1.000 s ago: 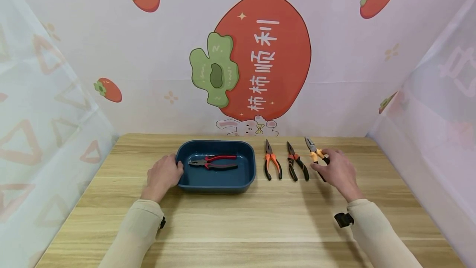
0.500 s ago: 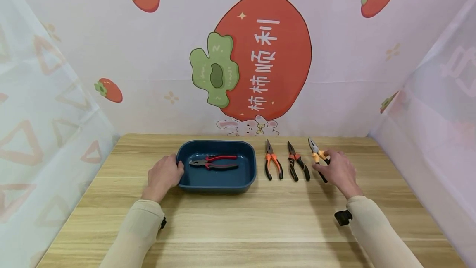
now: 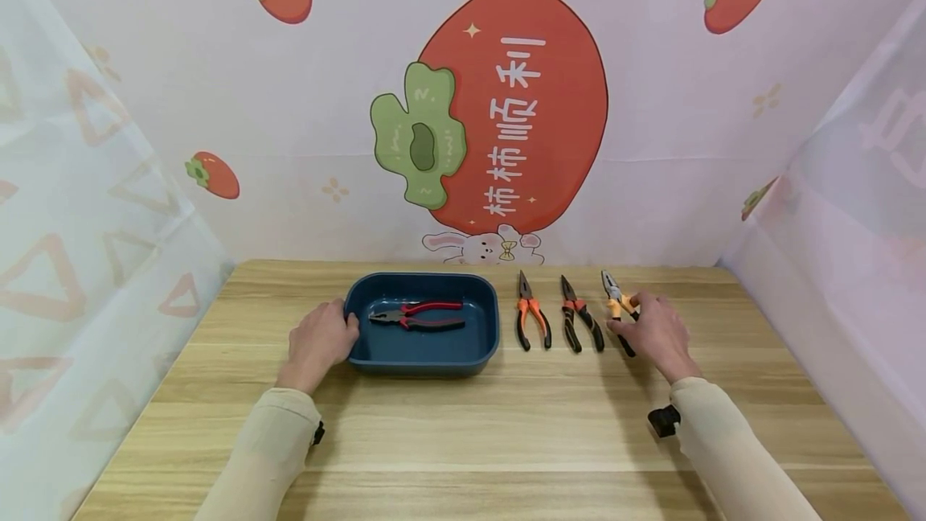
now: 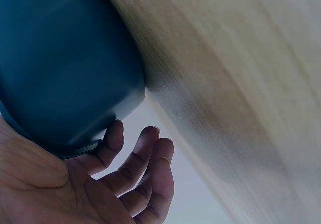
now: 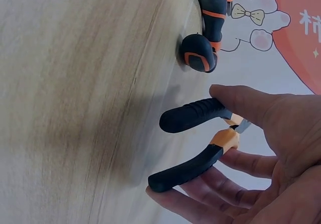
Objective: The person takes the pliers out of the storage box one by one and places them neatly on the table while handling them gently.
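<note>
My left hand (image 3: 321,342) grips the left end of a dark blue tray (image 3: 422,366), its thumb over the rim; in the left wrist view the fingers (image 4: 143,156) curl outside the tray wall. Inside lie red-and-black combination pliers (image 3: 415,317), jaws pointing left. At the right, my right hand (image 3: 657,336) holds pliers with yellow-and-black handles (image 3: 614,309) between thumb and fingers. The right wrist view shows those handles spread apart, thumb on one and fingers along the other.
Between tray and right hand lie orange-and-black long-nose pliers (image 3: 532,310) and another pair with dark, orange-trimmed handles (image 3: 580,314), noses toward the back. The wooden table (image 3: 463,441) ends at a printed backdrop (image 3: 325,103) behind, with fabric walls on both sides.
The yellow-and-black pliers have shifted slightly right and turned a little more upright in my right hand. My left hand and the tray have stayed in place.
</note>
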{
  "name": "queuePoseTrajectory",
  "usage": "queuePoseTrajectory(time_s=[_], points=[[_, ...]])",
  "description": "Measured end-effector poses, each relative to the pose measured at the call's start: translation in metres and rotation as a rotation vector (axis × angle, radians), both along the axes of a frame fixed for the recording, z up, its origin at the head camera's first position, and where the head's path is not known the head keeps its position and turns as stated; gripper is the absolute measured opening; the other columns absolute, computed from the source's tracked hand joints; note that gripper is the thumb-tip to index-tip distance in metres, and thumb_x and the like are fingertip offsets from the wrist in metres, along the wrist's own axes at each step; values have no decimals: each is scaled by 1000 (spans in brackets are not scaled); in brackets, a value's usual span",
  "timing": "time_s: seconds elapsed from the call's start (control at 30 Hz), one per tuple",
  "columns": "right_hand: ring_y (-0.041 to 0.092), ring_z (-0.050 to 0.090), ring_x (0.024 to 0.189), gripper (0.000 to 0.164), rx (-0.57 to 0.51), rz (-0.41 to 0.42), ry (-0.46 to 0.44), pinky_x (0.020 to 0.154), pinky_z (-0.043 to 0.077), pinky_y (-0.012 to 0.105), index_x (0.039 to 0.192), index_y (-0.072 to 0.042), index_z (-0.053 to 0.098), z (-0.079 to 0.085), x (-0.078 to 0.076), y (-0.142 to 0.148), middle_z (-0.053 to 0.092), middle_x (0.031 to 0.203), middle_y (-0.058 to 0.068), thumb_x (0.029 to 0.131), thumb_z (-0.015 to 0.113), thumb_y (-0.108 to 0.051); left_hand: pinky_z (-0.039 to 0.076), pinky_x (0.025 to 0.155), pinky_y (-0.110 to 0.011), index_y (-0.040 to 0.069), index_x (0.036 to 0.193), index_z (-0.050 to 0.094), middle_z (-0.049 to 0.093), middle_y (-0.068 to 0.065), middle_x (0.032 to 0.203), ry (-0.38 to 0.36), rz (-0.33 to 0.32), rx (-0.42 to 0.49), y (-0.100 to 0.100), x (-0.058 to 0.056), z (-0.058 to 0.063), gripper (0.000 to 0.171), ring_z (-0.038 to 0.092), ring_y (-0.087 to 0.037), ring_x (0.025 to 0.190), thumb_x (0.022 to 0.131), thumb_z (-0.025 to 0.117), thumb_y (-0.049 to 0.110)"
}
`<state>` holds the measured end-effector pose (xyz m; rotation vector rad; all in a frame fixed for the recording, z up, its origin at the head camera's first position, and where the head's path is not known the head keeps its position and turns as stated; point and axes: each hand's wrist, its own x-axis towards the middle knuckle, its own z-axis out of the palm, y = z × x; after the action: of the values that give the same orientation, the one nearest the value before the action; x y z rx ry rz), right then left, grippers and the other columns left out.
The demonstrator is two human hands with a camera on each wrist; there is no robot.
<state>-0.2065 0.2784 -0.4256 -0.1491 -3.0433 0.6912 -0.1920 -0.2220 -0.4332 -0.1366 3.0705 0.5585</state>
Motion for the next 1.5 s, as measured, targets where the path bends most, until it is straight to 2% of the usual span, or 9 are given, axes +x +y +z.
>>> queuePoseTrajectory(time_s=[0.47,0.83,1.13,1.5], points=[[38,51,85,60,-6,-15,-22,65,45,48,125,10,52,-3,-5,0,52,110,30,91,76,-33,50,75,-60,-7,123,59,62,-25,109,-1,1,-10,1,-2,1,39,61,-38,90,103,45,23],[33,46,81,59,-4,-30,-53,62,39,41,126,10,52,-3,-10,-2,52,103,25,93,73,-33,51,75,-60,-8,123,58,62,-25,109,0,0,-5,0,-1,1,39,61,-38,90,103,45,23],[29,44,73,43,19,-44,-79,59,36,38,104,4,55,-4,-16,-3,48,88,18,92,74,-33,51,71,-57,-7,120,60,63,-23,105,0,1,-1,0,0,0,37,60,-36,85,102,46,23],[27,45,68,42,90,-41,-146,56,34,36,95,4,53,-3,-23,-4,48,81,16,93,72,-33,51,70,-57,-7,117,61,63,-22,103,11,-3,3,1,1,2,36,60,-36,84,102,46,22]])
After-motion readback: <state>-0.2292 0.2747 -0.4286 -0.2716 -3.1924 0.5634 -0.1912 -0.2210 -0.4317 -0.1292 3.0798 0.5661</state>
